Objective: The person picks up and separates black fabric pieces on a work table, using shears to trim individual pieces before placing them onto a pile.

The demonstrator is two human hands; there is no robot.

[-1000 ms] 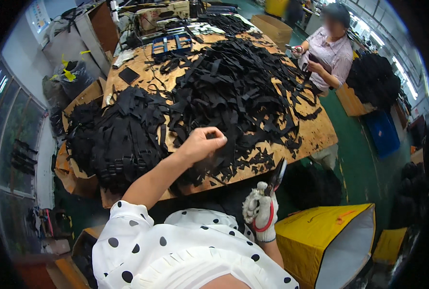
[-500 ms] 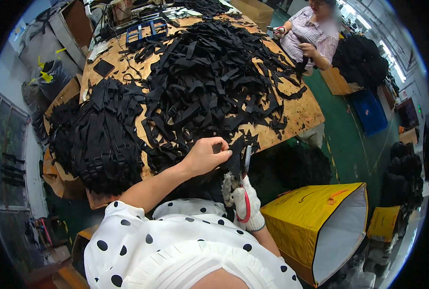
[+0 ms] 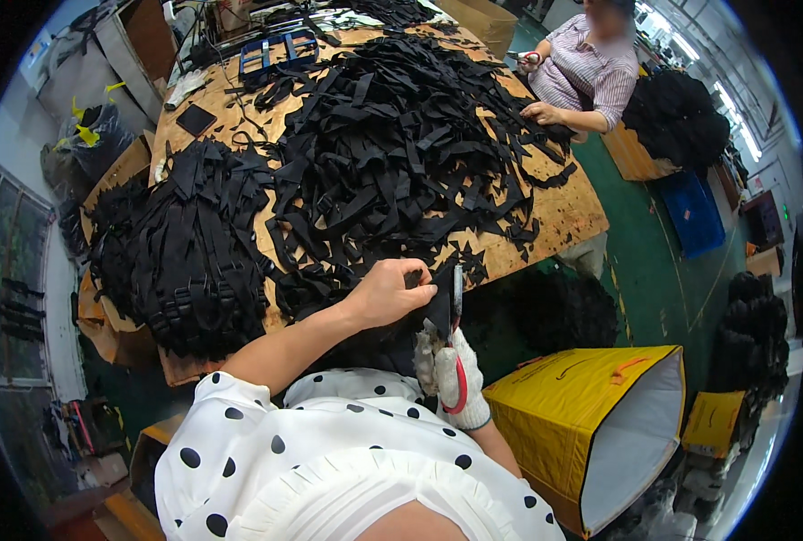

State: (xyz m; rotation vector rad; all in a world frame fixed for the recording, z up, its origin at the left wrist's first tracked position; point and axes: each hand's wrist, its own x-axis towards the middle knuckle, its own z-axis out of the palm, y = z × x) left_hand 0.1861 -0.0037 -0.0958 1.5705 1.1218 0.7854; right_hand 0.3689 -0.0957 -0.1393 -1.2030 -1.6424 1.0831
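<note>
My left hand point(image 3: 390, 293) pinches the end of a black strap point(image 3: 435, 302) just off the near edge of the wooden table point(image 3: 568, 216). My right hand point(image 3: 451, 374), in a white glove, grips red-handled scissors point(image 3: 456, 338) whose blades point up against that strap. A big loose heap of black straps point(image 3: 392, 153) covers the middle of the table. A tidier pile of straps with buckles point(image 3: 185, 252) lies at its left end.
A yellow open bag point(image 3: 600, 424) stands at my right on the green floor. Another person point(image 3: 582, 68) in a striped shirt works at the table's far right. Black piles and a blue crate point(image 3: 694, 212) sit beyond. Blue frames point(image 3: 279, 50) lie at the far end.
My left hand drew a strap from the heap back to the table's near edge. My right hand rose with the scissors until the blades met the strap.
</note>
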